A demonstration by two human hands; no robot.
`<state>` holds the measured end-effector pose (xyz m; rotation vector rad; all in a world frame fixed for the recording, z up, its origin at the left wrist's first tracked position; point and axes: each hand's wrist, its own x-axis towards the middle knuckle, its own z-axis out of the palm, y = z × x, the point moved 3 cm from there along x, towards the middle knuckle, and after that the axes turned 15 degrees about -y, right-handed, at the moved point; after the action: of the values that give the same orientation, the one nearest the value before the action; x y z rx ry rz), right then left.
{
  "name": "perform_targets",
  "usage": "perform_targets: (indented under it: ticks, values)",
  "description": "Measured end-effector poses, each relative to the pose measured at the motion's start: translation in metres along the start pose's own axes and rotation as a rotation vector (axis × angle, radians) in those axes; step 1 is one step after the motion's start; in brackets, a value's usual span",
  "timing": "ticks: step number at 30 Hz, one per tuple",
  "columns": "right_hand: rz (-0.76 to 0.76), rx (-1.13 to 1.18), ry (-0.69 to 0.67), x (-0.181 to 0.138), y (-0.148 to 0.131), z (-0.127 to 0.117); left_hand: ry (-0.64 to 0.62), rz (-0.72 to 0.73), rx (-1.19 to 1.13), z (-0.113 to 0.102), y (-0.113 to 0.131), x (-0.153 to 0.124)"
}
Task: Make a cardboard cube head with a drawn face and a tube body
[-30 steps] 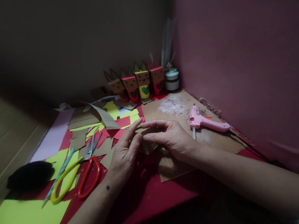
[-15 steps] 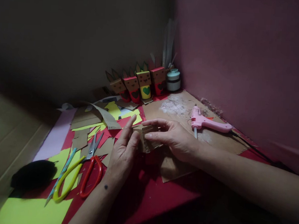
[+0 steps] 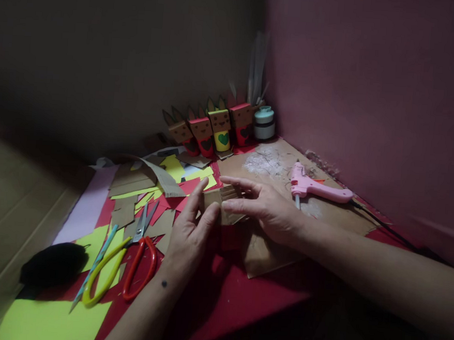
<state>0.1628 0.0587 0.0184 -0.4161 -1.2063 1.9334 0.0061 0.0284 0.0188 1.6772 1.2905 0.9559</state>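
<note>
A small folded piece of brown cardboard [image 3: 229, 193] is held between both hands above the red table. My left hand [image 3: 192, 227] grips its left side, thumb on the near face and fingers behind. On the right side, my right hand [image 3: 267, 209] has its thumb on the front and its fingers over the top edge. A flat cardboard sheet [image 3: 262, 258] lies under my right hand. Just left of my left hand rest scissors [image 3: 139, 236] with one yellow and one red handle, blades partly apart, and a light-blue patterned pencil [image 3: 93, 267].
A pink glue gun [image 3: 315, 185] stands at the right on a cardboard mat [image 3: 348, 217], its cord trailing right. Several cardboard figures [image 3: 222, 123] and a pale-blue jar [image 3: 264, 123] line the back. Paper scraps [image 3: 172, 169] and a black fuzzy object [image 3: 54, 264] are at left.
The cardboard piece has tilted slightly in my hands, and its ridged top edge shows more. My right fingers have lifted a little. The whole view has shifted slightly.
</note>
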Motion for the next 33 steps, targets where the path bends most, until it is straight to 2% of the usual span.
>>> perform_targets:
  ticks: [3,8,13,17,27,33]
  values:
    - [-0.001,-0.08,0.013,-0.002,-0.002,0.001,-0.005,0.01,-0.007,0.002,-0.001,-0.002]
    - [-0.071,-0.02,0.025,-0.001,-0.005,-0.006,0.108,0.03,-0.132,-0.006,0.0,-0.002]
    - [-0.031,0.108,-0.026,0.007,-0.002,-0.017,0.001,-0.08,-0.427,-0.011,-0.01,0.005]
    - [0.026,0.14,-0.025,0.009,-0.001,-0.023,-0.076,-0.109,-0.469,-0.009,-0.013,0.009]
    - [0.015,-0.01,0.04,0.013,-0.002,-0.031,-0.011,-0.106,-0.555,-0.01,0.0,0.007]
    - [0.038,-0.012,-0.015,0.012,0.002,-0.025,0.021,-0.083,-0.647,-0.009,-0.002,0.008]
